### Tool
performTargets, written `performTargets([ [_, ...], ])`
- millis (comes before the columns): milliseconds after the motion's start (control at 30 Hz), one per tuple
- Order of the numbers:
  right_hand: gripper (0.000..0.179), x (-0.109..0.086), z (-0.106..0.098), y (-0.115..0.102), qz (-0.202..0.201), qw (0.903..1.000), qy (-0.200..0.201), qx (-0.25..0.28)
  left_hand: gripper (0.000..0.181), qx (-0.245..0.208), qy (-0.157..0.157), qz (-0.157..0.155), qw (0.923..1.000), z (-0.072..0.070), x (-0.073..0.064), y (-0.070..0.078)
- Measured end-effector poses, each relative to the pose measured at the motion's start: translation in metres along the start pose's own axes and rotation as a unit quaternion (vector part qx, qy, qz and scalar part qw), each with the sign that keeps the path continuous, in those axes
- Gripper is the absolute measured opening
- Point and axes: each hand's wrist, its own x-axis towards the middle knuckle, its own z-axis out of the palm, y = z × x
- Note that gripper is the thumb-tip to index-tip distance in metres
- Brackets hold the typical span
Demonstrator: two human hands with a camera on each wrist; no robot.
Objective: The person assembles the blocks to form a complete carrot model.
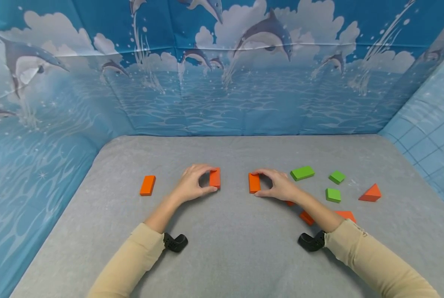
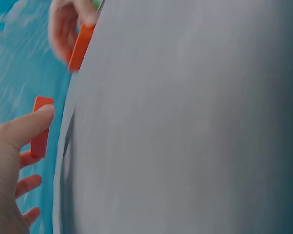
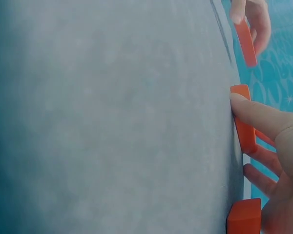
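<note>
Near the middle of the grey cloth, my left hand (image 1: 192, 182) pinches a red-orange rectangular block (image 1: 215, 179) by its two ends, thumb at the near end. To its right, my right hand (image 1: 278, 184) pinches an orange rectangular block (image 1: 254, 183) the same way. A gap separates the two blocks. In the left wrist view the thumb lies on the red-orange block (image 2: 40, 141). The right wrist view has the thumb against the orange block (image 3: 245, 129), with another orange block (image 3: 243, 217) below the hand.
An orange block (image 1: 148, 185) lies at the left. On the right are a long green block (image 1: 302, 173), two smaller green blocks (image 1: 336, 177) and an orange triangular block (image 1: 371, 193). Partly under my right forearm are more orange pieces (image 1: 346, 215). A dolphin-print curtain (image 1: 222, 103) borders the table.
</note>
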Motion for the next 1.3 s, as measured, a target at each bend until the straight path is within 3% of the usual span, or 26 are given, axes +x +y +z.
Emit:
performTargets([
  [233, 0.062, 0.002, 0.000, -0.003, 0.010, 0.9999, -0.004, -0.007, 0.059, 0.003, -0.023, 0.008, 0.9997, 0.025, 0.014, 0.026],
  [500, 0.062, 0.004, 0.000, -0.006, 0.007, 0.9999, -0.003, -0.009, 0.057, 0.009, -0.030, 0.016, 0.9994, 0.042, 0.021, 0.036],
  [1300, 0.061, 0.004, 0.004, -0.007, -0.005, 1.0000, 0.001, 0.002, 0.058, -0.003, -0.035, 0.019, 0.9992, 0.052, 0.025, 0.042],
])
